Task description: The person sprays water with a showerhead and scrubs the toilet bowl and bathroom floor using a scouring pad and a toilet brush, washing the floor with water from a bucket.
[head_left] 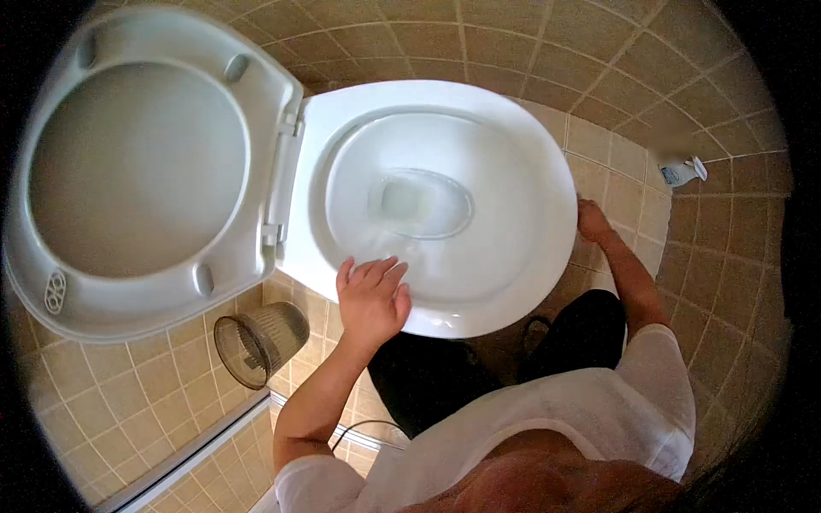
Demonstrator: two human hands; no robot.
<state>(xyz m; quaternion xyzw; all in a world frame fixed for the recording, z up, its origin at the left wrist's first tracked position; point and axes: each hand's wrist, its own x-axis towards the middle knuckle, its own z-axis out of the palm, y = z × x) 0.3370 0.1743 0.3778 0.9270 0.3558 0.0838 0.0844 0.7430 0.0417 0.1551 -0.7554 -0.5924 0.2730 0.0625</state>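
The white toilet bowl (513, 282) stands in front of me, with water at its bottom. Its lid and seat (265, 145) are raised toward the left. My left hand (374, 303) rests on the near rim, fingers spread and reaching over the inner edge; it holds nothing. At the right end of the bowl, just outside the rim, is my right hand (592, 221). Its fingers look curled, and their tips are partly hidden by the bowl. Whatever they hold, if anything, does not show.
A translucent brown waste bin (282, 333) is tilted in view at the lower left. Near the right wall stands a spray bottle (682, 173) with a white head. Tiled walls (487, 43) surround the toilet. A dark cable (368, 422) shows by my left elbow.
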